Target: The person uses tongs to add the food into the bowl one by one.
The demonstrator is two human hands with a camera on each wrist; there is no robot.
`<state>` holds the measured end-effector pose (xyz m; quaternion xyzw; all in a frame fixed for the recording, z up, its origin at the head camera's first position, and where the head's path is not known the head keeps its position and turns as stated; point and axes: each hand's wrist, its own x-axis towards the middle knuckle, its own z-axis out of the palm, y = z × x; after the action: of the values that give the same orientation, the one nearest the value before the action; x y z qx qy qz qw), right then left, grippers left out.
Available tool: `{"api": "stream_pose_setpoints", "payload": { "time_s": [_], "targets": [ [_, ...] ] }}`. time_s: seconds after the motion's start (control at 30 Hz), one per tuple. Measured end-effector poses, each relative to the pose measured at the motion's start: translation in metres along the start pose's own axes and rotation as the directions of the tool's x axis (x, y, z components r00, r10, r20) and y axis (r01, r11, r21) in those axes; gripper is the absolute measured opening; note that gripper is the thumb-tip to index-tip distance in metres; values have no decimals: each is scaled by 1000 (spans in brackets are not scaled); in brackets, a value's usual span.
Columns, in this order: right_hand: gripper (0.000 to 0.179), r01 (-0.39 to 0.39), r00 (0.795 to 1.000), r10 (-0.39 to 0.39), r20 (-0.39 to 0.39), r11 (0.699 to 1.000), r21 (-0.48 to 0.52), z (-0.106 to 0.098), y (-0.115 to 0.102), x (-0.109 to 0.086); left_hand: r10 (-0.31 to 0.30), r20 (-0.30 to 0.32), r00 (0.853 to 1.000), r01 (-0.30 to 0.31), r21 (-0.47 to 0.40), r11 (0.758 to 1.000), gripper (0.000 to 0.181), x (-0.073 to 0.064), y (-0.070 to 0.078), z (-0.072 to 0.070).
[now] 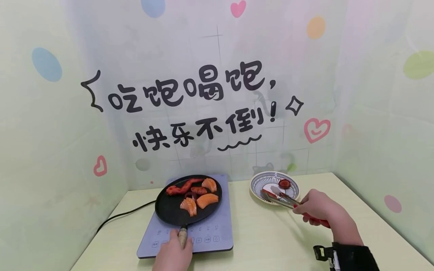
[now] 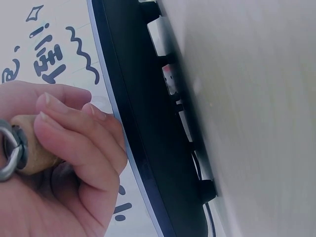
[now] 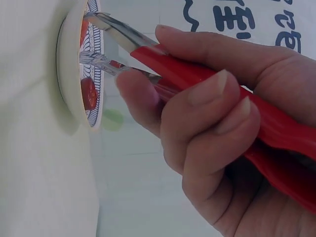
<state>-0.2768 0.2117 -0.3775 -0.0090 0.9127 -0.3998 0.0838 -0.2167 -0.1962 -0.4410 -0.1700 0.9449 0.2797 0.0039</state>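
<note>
My left hand (image 1: 173, 254) grips the wooden handle (image 1: 182, 237) of a black frying pan (image 1: 167, 210). Salmon pieces (image 1: 207, 201), a long red piece of food (image 1: 183, 187) and a scored sausage piece (image 1: 199, 191) lie in the pan. On the right, my right hand (image 1: 320, 207) holds red-handled metal tongs (image 3: 173, 69), their tips reaching into a patterned plate (image 1: 253, 190). One red piece (image 1: 268, 193) sits right at the tips; I cannot tell whether they pinch it. Another dark red sausage piece (image 3: 89, 94) lies near the plate's rim.
Under the pan is a lavender induction cooker (image 1: 222, 229) with touch keys along its front. Its black cord (image 1: 127, 212) runs off to the left. Pale table (image 1: 264, 241) extends between cooker and plate. Printed curtain walls (image 1: 217, 162) stand behind and on both sides.
</note>
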Motion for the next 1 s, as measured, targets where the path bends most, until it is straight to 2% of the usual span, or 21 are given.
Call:
{"api": "stream_pose_setpoints", "payload": {
  "time_s": [0.3, 0.63, 1.0],
  "targets": [
    [15, 9, 1000, -9, -7, 1000, -16, 3, 0, 4, -6, 6, 1000, 6, 2, 1000, 64, 0, 1, -1],
    [15, -28, 994, 23, -102, 999, -43, 4, 1, 2, 1, -7, 1000, -1, 8, 1000, 64, 0, 0, 0],
    [18, -51, 996, 53, -72, 998, 29, -1, 3, 4, -15, 6, 1000, 15, 9, 1000, 63, 0, 2, 0]
  ]
}}
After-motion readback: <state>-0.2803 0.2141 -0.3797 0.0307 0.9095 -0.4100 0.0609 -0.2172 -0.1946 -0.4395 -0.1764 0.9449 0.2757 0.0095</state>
